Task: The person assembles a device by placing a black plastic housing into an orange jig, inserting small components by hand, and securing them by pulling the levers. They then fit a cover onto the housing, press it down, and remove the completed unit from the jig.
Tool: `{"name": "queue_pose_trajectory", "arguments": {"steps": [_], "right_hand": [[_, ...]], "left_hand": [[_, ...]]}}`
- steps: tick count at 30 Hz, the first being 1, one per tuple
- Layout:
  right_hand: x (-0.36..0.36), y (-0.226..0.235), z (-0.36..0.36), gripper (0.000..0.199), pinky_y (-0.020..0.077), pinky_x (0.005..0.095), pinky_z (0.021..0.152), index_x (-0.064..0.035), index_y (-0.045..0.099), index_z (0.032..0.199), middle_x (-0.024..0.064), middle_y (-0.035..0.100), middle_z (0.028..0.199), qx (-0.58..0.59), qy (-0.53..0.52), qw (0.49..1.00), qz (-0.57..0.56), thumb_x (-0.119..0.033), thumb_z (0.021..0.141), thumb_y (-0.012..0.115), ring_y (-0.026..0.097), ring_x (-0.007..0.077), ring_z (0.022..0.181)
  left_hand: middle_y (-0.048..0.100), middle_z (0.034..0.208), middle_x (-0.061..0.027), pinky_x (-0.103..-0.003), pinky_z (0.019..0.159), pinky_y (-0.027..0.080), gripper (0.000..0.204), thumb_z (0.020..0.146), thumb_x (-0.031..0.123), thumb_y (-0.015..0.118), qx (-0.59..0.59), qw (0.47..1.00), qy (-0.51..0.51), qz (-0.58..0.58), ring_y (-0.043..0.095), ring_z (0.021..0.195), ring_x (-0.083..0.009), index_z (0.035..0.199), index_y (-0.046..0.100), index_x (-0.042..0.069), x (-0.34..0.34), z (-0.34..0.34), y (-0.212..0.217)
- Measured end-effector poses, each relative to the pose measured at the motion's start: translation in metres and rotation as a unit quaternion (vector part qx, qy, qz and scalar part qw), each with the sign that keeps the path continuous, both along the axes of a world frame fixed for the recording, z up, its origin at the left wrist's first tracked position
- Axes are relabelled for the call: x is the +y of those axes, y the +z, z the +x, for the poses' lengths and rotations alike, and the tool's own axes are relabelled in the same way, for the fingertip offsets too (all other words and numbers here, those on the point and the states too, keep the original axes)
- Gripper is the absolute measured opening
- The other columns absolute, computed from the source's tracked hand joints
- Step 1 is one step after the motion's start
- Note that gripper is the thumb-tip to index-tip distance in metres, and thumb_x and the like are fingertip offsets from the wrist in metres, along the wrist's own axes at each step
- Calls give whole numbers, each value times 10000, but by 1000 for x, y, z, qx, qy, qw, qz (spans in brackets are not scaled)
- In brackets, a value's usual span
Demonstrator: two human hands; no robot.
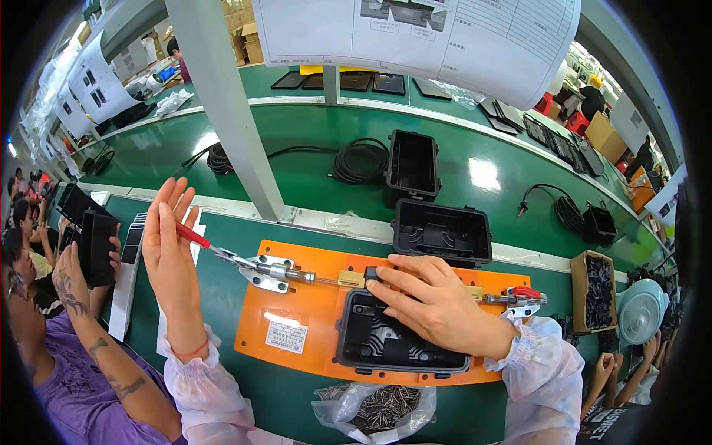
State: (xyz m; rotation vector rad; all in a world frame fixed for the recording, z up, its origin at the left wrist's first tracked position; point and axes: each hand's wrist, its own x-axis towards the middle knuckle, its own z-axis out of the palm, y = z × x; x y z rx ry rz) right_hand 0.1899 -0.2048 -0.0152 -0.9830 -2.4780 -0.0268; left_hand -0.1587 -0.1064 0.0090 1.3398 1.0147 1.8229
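Observation:
My left hand [169,248] is raised at the left end of an orange fixture plate [256,311], palm against the red handle [194,236] of a toggle clamp [273,273]. Its fingers are stretched out, not wrapped round the handle. My right hand [441,308] lies flat, fingers spread, over a black plastic box half [363,334] seated on the plate. Its fingertips rest by a small black part [371,274] beside a brass block [351,278]. A second toggle clamp with a red handle [525,292] sits at the plate's right end.
Beyond the plate stand an open black box [412,167] and a black box half [443,228], with coiled black cable [361,160] on the green belt. A bag of screws [386,408] lies nearest me. Carton [593,293] and fan [641,311] are right; a co-worker [96,356] sits left.

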Motion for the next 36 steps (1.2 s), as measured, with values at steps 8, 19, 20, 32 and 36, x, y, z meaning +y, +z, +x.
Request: {"name": "queue_pose_trajectory", "arguments": {"steps": [8, 19, 20, 32, 36], "right_hand": [[-1, -3, -2, 476, 470, 499, 1046, -39, 661, 1295, 111, 622, 1304, 9, -2, 1000, 6, -156, 852, 789, 551, 353, 1277], [-8, -2, -8, 475, 497, 479, 1024, -34, 668, 1296, 110, 628, 1305, -2, -33, 999, 20, -159, 853, 789, 555, 363, 1295], [-8, -2, -8, 468, 496, 479, 1025, -34, 673, 1288, 109, 628, 1298, -8, -36, 999, 24, -159, 852, 789, 553, 363, 1299], [-1, -11, -6, 454, 504, 465, 1037, 22, 647, 1283, 183, 584, 1387, 77, 5, 996, -39, -145, 875, 753, 526, 384, 1340], [4, -11, -7, 443, 513, 443, 1034, 53, 649, 1258, 198, 591, 1396, 75, 17, 996, -49, -155, 883, 761, 552, 360, 1325]], "left_hand": [[662, 1300, -200, -331, 1058, 473, 404, 1141, 226, 388, 155, 986, 42, 39, 646, 1233, -245, 1387, 539, -56, -1, -10, -10], [658, 1244, -157, -343, 1053, 491, 404, 1132, 224, 431, -32, 999, -9, 30, 672, 1138, -225, 1384, 528, -77, 14, -27, -24], [652, 1254, -156, -346, 1057, 490, 399, 1132, 221, 430, -35, 999, -5, 28, 673, 1137, -227, 1379, 528, -77, 14, -25, -24], [686, 1136, -122, -299, 974, 494, 344, 1141, 227, 401, 129, 990, 31, 45, 687, 1044, -185, 1284, 572, -35, 4, -16, -19], [681, 1077, -102, -297, 963, 492, 348, 1138, 235, 418, 23, 998, 24, 49, 676, 977, -167, 1299, 572, -32, 9, -14, -21]]}}
